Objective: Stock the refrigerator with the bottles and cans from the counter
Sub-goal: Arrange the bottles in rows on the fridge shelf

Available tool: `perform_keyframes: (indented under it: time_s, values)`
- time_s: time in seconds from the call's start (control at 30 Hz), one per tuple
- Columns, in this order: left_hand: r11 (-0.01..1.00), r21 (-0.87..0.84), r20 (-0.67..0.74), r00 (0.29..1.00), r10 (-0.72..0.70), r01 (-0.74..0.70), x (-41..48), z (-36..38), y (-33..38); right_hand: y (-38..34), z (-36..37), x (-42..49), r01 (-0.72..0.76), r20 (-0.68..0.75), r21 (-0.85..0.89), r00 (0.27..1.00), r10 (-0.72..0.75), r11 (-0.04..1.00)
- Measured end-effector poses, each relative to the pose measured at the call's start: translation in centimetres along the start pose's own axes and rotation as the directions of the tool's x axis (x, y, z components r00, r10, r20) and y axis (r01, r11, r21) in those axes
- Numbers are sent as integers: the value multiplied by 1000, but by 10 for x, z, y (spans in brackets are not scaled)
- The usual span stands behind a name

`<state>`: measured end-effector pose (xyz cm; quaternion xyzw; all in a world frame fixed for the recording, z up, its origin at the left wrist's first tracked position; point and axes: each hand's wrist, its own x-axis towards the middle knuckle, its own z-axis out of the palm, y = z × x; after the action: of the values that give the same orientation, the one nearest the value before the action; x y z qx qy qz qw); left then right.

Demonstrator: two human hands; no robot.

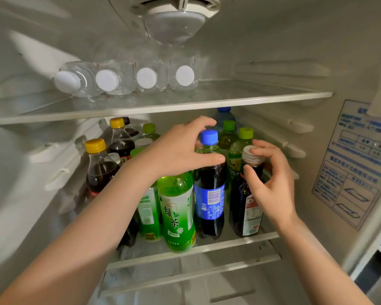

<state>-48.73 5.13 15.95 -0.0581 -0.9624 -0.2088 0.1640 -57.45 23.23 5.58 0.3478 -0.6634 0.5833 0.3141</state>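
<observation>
The left hand (178, 150) grips the blue-capped cola bottle (209, 194) at its shoulder; the right hand (271, 179) pinches the white-capped dark bottle (246, 205) — both upright at the shelf's (271, 236) front edge, right corner — probably squaring the row.

The left hand (176, 150) covers the green tea bottle's (177, 212) cap and part of the neck of the blue-capped cola bottle (209, 194) it grips; its forearm hides the lower parts of the bottles at centre left. The right hand (271, 183) screens the right side of the dark white-capped bottle (248, 208) it pinches. Both forearms run off the bottom edge. The wall sticker's (356, 168) print at right is too blurred to read.
</observation>
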Motion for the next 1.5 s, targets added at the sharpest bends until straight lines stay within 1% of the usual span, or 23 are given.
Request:
perform_keyframes:
  time_s: [0.07, 0.2, 0.27, 0.33, 0.43, 0.5, 0.57, 0.6, 0.63, 0.7, 0.77, 0.87, 0.9, 0.97, 1.1, 1.3, 1.33, 1.43, 1.5]
  values:
    - [999, 42, 39, 999, -10, 8, 5, 3, 0, 0, 0, 2, 2, 2, 2, 1000, -2, 1000]
    - [999, -30, 22, 999, -32, 33, 5, 5, -7, -6, 0, 4, 11, 7, -53, 1000, -11, 999]
    - [999, -26, -5, 999, -34, 33, 1, 8, -9, -11, -2, 9, 7, 28, -130, 1000, -3, 992]
    - [999, -14, -34, 999, -36, 36, -3, 12, -8, -17, -6, 21, 29, 60, -247, 998, -15, 969]
    - [999, 5, -64, 997, -47, 47, -7, 15, -7, -28, -9, 48, 136, 145, -397, 986, -85, 908]
    - [999, 9, -67, 997, -49, 50, -7, 16, -7, -35, -6, 70, 193, 240, -480, 967, -84, 856]
    - [999, -10, -64, 997, -53, 53, -8, 15, -7, -39, 3, 91, 271, 388, -575, 921, -35, 772]
    - [998, -18, -63, 996, -57, 56, -8, 15, -7, -38, 10, 98, 318, 466, -592, 885, -8, 741]
    - [998, -22, -65, 996, -61, 60, -9, 15, -7, -38, 16, 104, 352, 537, -582, 843, 21, 733]
    - [998, -13, -77, 995, -66, 65, -11, 15, -7, -36, 27, 112, 376, 648, -535, 757, 82, 757]
    - [998, 13, -89, 994, -65, 66, -12, 16, -6, -33, 35, 117, 359, 717, -505, 680, 151, 785]
    - [997, 37, -108, 992, -63, 68, -11, 18, -6, -28, 40, 123, 288, 773, -460, 594, 220, 840]
    - [997, 39, -113, 991, -65, 70, -11, 18, -5, -26, 41, 123, 252, 781, -437, 583, 225, 863]
    - [996, 38, -119, 990, -71, 76, -11, 18, -5, -21, 40, 122, 219, 766, -419, 606, 214, 881]
    - [996, 26, -114, 990, -82, 86, -11, 18, -5, -9, 31, 124, 233, 710, -458, 676, 195, 858]
    - [996, 2, -107, 990, -90, 91, -11, 19, -5, 4, 19, 134, 135, 583, -527, 776, 242, 839]
    - [995, -6, -106, 990, -96, 95, -11, 19, -5, 5, 18, 136, 116, 577, -529, 776, 256, 840]
    - [994, -37, -96, 989, -110, 106, -10, 19, -4, 7, 20, 134, 110, 617, -526, 732, 289, 843]
    - [993, -57, -87, 990, -113, 108, -9, 19, -3, 8, 22, 132, 99, 623, -518, 724, 295, 849]
